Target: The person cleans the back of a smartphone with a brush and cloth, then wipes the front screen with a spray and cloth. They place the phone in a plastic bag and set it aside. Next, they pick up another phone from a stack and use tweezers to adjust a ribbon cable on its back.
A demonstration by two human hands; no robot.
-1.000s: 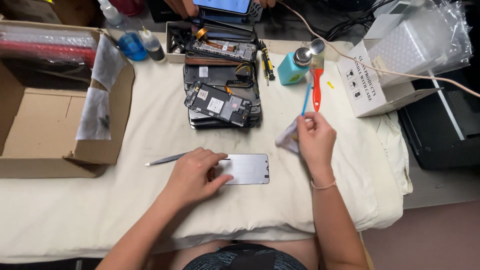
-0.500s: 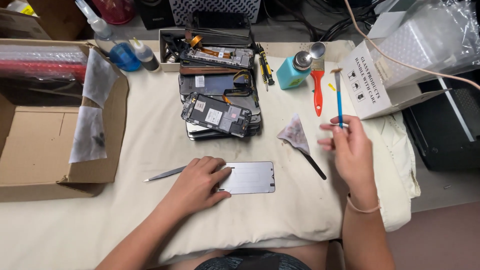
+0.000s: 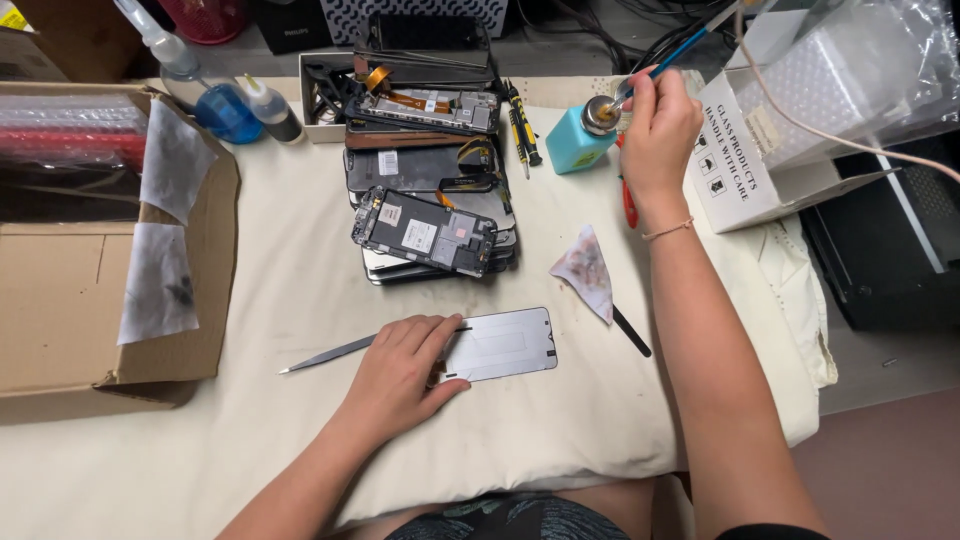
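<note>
Fingers of the right hand pinch a blue brush, its tip on the teal dispenser bottle. Left hand lies spread, pressing a flat silvery phone panel onto the cloth-covered worktop.

One head camera looks steeply down, close over the cloth-covered table
</note>
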